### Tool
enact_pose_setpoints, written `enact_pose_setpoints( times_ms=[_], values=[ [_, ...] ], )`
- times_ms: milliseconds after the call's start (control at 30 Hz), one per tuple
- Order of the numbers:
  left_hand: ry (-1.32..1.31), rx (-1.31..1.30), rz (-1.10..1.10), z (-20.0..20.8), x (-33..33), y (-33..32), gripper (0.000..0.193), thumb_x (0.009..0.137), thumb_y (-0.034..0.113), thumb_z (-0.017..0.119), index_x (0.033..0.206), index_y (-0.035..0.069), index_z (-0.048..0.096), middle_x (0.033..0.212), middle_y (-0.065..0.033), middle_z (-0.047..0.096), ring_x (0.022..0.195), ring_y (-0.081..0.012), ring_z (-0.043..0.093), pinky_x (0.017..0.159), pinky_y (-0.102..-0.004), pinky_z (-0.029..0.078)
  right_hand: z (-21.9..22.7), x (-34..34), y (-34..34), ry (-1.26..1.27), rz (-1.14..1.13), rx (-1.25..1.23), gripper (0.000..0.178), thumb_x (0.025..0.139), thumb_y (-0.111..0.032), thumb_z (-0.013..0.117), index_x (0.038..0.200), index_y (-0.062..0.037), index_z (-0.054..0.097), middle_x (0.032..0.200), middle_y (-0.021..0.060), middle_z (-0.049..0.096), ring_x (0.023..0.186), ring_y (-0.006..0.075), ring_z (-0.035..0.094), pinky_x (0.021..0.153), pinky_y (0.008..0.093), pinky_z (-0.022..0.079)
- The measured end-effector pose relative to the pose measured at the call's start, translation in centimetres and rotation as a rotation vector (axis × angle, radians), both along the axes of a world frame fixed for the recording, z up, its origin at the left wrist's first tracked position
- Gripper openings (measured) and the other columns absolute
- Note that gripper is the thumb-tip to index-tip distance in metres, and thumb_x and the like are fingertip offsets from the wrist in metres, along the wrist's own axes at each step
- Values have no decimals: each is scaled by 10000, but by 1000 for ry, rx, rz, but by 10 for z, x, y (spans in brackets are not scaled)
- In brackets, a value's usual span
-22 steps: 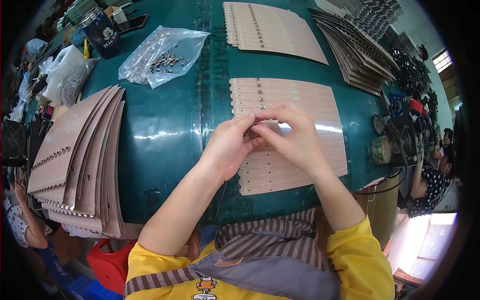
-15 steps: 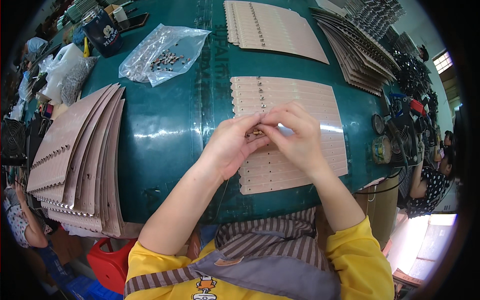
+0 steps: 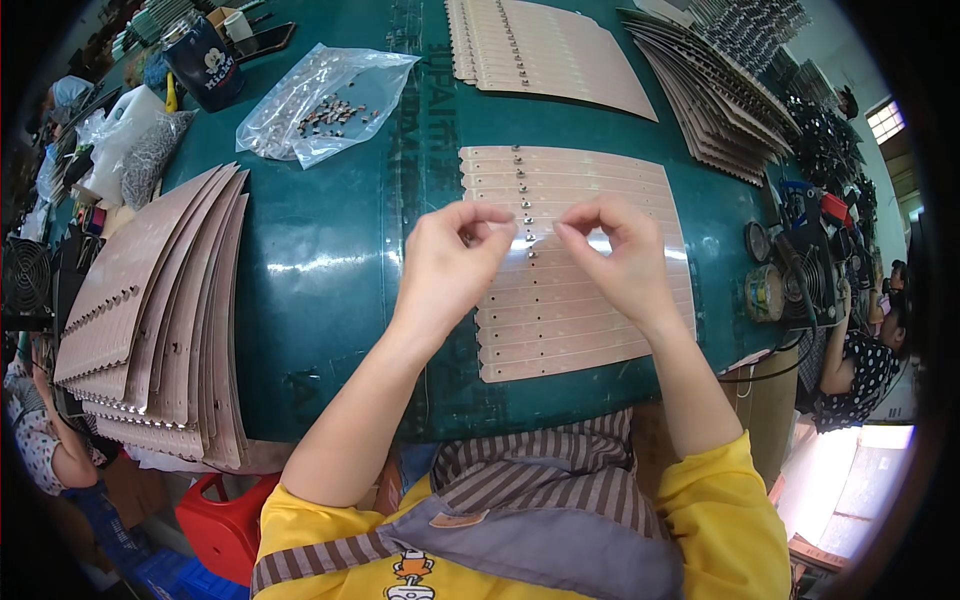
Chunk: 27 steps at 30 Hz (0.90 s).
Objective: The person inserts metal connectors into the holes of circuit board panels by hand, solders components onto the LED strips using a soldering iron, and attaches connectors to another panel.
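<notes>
A flat tan sheet (image 3: 600,300) with a scalloped left edge and lengthwise scored strips lies before me. Small metal parts (image 3: 527,204) stand in a row along its upper left portion, and bare dark holes continue the line below them. Over the sheet's left side, my left hand (image 3: 450,265) is curled closed around small metal parts, only glimpsed between the fingers. My right hand (image 3: 625,260) hovers just right of the row, thumb and forefinger brought together; whatever is between the tips is too small to make out.
A clear plastic bag (image 3: 290,110) of small metal parts lies at the back left. Stacked sheets (image 3: 150,310) sit at left, with more sheets (image 3: 550,60) behind and a fanned pile (image 3: 710,100) at back right. A dark jar (image 3: 205,65) stands far left. Co-workers are at both sides.
My hands were together over the row, with small parts showing in the left palm. Now they have moved apart, the left curling closed and the right shifting rightward, uncovering the row.
</notes>
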State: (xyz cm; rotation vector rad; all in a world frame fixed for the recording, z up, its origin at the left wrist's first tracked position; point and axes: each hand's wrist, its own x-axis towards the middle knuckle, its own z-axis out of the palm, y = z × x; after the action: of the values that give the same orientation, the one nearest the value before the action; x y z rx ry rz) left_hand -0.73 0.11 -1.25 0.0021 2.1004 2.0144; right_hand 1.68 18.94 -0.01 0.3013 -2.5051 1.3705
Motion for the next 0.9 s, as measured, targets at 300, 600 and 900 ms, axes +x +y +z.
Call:
enact_pose_setpoints(
  times_ms=[300,600,900],
  values=[
    [262,-395,-48,-13,9,15,179,724,125,683,844,-6,700,701,-83,659,605,-125,584,578,-261,472,-4,18,0,-102,76,226,69,782,-41,662,843,-12,648,801,102,628,726,228,605,654,326,488],
    [131,-273,-80,-5,1,7,242,781,84,623,980,-51,649,786,-75,666,688,-121,613,640,-254,491,-17,20,-12,101,144,367,96,755,15,637,843,-13,612,817,114,565,813,292,540,710,359,458],
    [-211,355,29,5,-7,0,249,927,7,442,1136,-118,494,1089,-201,583,1003,-219,625,890,-263,513,-19,21,-15,106,93,278,84,757,32,638,823,-20,633,780,101,583,778,274,560,681,352,461]
  ],
)
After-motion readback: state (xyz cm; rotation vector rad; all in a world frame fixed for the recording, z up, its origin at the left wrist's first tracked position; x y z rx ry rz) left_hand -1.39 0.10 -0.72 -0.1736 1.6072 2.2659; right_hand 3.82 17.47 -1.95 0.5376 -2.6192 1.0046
